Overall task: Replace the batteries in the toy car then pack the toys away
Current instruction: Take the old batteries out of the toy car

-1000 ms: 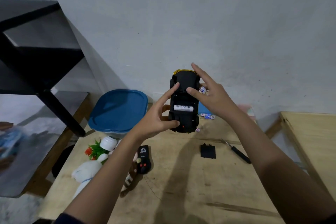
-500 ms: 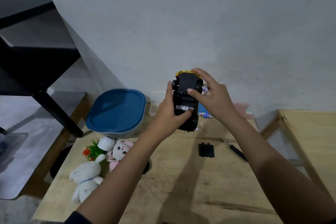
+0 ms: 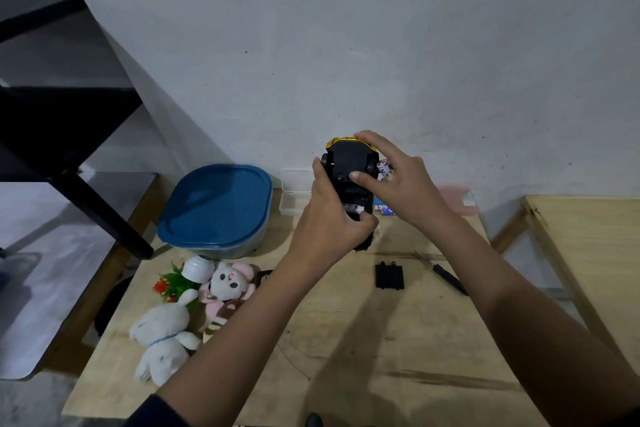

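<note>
Both hands are holding the toy car (image 3: 348,168) belly-up above the far counter (image 3: 346,340), left hand (image 3: 330,218) gripping its near end, right hand (image 3: 394,180) steadying the far end while pinching a battery (image 3: 384,169), ready for the open compartment.

Head cam – looks fwd/down, table (image 3: 346,340) near.

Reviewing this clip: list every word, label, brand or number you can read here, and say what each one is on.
"C": single letter on the white battery tucked in the right hand.
Battery in the toy car bay: dark print, too blurred to read.
Battery on the table behind the car: blue and red label, too small to read.
Remote by the plush toys: white emblem, unreadable.
</note>
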The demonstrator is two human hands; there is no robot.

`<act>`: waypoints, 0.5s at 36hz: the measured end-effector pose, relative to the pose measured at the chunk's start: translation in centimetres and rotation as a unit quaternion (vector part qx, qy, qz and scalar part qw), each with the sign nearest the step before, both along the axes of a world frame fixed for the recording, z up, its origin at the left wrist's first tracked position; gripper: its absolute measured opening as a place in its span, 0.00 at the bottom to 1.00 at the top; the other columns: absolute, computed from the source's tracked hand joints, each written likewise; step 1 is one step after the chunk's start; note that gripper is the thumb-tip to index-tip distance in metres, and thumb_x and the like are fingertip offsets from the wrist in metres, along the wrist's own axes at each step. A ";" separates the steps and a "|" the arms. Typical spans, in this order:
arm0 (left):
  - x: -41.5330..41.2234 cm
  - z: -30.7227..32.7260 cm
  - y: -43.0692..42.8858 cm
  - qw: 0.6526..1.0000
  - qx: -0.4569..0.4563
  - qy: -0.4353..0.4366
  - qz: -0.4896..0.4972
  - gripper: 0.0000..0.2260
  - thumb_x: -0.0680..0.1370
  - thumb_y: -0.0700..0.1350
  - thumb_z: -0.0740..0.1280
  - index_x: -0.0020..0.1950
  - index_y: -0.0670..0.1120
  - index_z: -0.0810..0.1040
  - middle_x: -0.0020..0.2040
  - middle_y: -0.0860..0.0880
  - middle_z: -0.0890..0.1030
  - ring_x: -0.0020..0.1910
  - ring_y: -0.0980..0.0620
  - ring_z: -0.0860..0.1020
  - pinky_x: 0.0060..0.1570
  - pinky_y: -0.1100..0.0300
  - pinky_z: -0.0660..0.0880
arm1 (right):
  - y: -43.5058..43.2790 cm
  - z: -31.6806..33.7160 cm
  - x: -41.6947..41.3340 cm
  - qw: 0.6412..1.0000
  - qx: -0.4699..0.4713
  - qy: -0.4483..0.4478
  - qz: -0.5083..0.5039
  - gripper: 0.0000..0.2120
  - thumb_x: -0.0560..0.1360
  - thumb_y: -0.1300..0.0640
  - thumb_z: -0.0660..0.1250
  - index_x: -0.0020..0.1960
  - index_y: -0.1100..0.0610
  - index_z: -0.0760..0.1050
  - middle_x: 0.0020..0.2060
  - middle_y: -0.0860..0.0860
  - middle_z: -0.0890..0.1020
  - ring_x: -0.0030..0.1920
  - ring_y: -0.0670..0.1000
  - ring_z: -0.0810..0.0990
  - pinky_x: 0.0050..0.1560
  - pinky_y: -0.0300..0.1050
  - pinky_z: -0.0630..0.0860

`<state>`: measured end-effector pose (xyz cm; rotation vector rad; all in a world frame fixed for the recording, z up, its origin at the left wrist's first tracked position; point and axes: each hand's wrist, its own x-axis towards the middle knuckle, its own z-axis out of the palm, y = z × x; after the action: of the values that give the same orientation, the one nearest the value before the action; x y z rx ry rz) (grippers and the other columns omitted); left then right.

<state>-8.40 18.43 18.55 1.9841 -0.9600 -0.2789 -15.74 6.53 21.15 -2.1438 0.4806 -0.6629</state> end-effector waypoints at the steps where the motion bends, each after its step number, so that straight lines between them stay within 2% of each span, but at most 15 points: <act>1: -0.2 0.0 0.0 1.000 0.001 -0.004 0.004 0.42 0.65 0.51 0.66 0.73 0.50 0.48 0.57 0.44 0.75 0.48 0.48 0.78 0.44 0.48 0.79 | 0.0 0.0 0.0 1.000 0.004 0.001 0.002 0.23 0.73 0.53 0.69 0.66 0.41 0.67 0.56 0.38 0.75 0.43 0.53 0.72 0.47 0.42 0.70; 3: -0.4 -0.1 0.1 1.000 0.000 -0.006 0.011 0.42 0.64 0.50 0.66 0.73 0.48 0.48 0.57 0.44 0.74 0.48 0.47 0.78 0.44 0.48 0.79 | 0.1 0.2 -0.1 1.000 0.005 0.003 0.005 0.23 0.73 0.53 0.69 0.66 0.41 0.68 0.56 0.39 0.75 0.46 0.54 0.75 0.50 0.43 0.71; 6: -0.6 -0.3 0.1 1.000 0.001 -0.019 0.019 0.42 0.64 0.50 0.66 0.73 0.47 0.48 0.59 0.44 0.72 0.50 0.46 0.77 0.46 0.48 0.78 | 0.2 0.2 -0.1 1.000 0.008 0.005 0.012 0.23 0.73 0.55 0.70 0.65 0.44 0.69 0.55 0.41 0.77 0.38 0.43 0.72 0.47 0.39 0.67; 7: -0.7 -0.3 0.2 1.000 0.002 -0.021 0.020 0.42 0.65 0.50 0.66 0.73 0.47 0.48 0.60 0.44 0.72 0.50 0.46 0.76 0.47 0.48 0.78 | 0.2 0.1 -0.2 1.000 0.012 0.006 0.013 0.23 0.73 0.55 0.70 0.65 0.44 0.69 0.55 0.42 0.77 0.38 0.43 0.72 0.47 0.39 0.67; 10: -1.1 -0.4 0.4 0.999 0.017 -0.025 0.018 0.42 0.66 0.51 0.66 0.74 0.51 0.44 0.61 0.45 0.71 0.51 0.46 0.77 0.46 0.47 0.78 | 0.1 0.1 -0.3 1.000 0.013 0.015 0.018 0.23 0.72 0.54 0.70 0.65 0.42 0.68 0.54 0.41 0.77 0.43 0.53 0.73 0.47 0.42 0.69; 13: -1.3 -0.5 0.4 0.999 0.029 -0.023 0.021 0.42 0.66 0.51 0.65 0.73 0.53 0.42 0.61 0.44 0.72 0.49 0.45 0.77 0.45 0.46 0.78 | 0.1 -0.1 -0.4 1.000 0.010 0.020 0.017 0.23 0.73 0.54 0.69 0.66 0.43 0.68 0.50 0.41 0.77 0.37 0.47 0.68 0.41 0.37 0.66; 16: -1.4 -0.6 0.3 0.999 0.035 -0.026 0.020 0.42 0.66 0.50 0.65 0.73 0.52 0.43 0.61 0.44 0.71 0.48 0.44 0.77 0.44 0.47 0.78 | 0.1 -0.2 -0.6 1.000 0.003 0.023 0.017 0.24 0.73 0.53 0.69 0.66 0.42 0.68 0.51 0.42 0.77 0.38 0.50 0.69 0.40 0.38 0.65; 18: -1.5 -0.6 0.3 0.999 0.034 -0.025 0.021 0.42 0.66 0.50 0.65 0.73 0.52 0.43 0.61 0.44 0.71 0.49 0.44 0.77 0.44 0.46 0.78 | 0.0 -0.2 -0.6 1.000 -0.001 0.025 0.014 0.24 0.73 0.53 0.69 0.66 0.42 0.68 0.52 0.42 0.78 0.35 0.49 0.68 0.39 0.36 0.65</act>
<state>-9.89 18.73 17.96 2.0799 -0.9512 -0.2430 -16.34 6.55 20.92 -2.1697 0.4744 -0.5960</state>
